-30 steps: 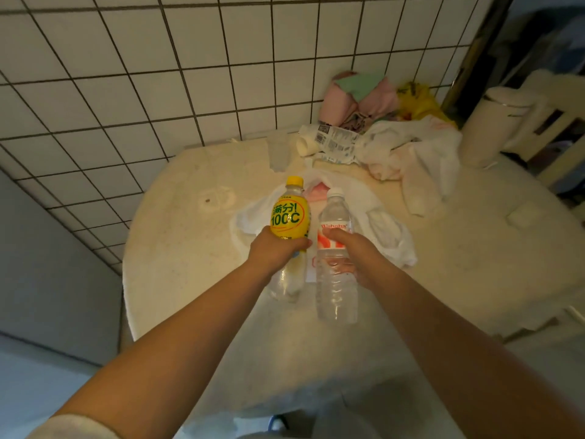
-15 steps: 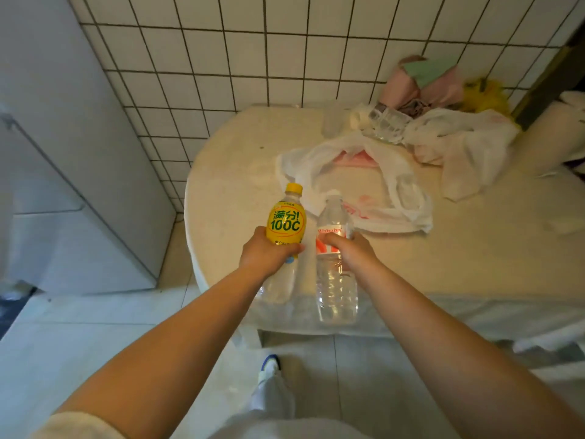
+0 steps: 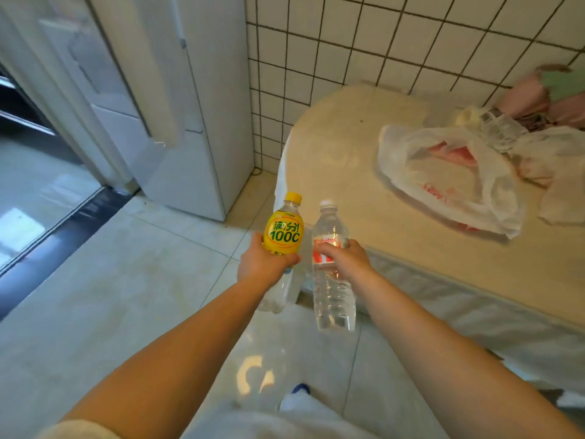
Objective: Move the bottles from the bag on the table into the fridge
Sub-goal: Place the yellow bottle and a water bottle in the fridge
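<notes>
My left hand (image 3: 264, 263) grips a bottle with a yellow cap and a yellow "100C" label (image 3: 284, 231). Beside it my right hand (image 3: 346, 259) grips a clear water bottle (image 3: 332, 299) with a white cap and a red and white label. Both bottles are upright, held over the tiled floor just off the table's near left corner. The white plastic bag (image 3: 449, 182) lies flattened and open on the round beige table (image 3: 332, 160) at the right. The white fridge (image 3: 164, 90) stands at the upper left against the tiled wall, its doors closed.
A crumpled clear bottle (image 3: 497, 125), white cloths and pink and green fabric (image 3: 547, 90) lie at the table's far right. A dark floor track (image 3: 47, 245) and a doorway run along the left. Pale floor tiles spread between me and the fridge.
My view has swung left and away from the table. Both hands have carried the bottles off the tabletop toward the fridge, which now fills the upper left.
</notes>
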